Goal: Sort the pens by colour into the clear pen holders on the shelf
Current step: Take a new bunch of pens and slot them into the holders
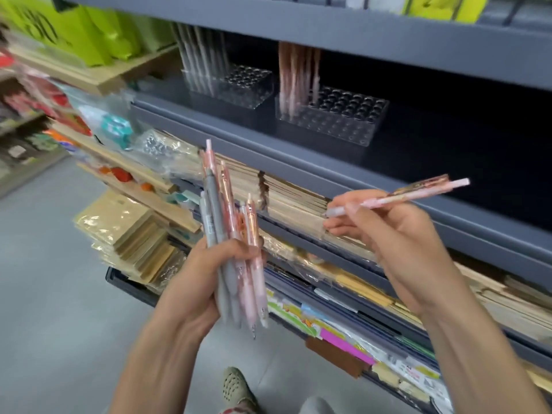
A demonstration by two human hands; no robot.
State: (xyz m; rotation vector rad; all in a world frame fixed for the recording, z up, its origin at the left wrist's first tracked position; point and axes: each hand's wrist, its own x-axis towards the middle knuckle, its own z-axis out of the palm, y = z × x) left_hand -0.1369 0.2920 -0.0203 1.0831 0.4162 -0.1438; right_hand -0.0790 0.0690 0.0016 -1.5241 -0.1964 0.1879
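Below the front lip of the grey shelf [298,150], the left hand [204,280] clenches a bundle of pens [215,210], grey and pink, about seven; blur prevents an exact count. On the shelf stand two clear holders. The left holder [239,85] carries pale pens along its left edge and the right holder [337,121] pink ones likewise, with their other holes open. Further right below the lip, the right hand [397,234] pinches one pink pen [418,193].
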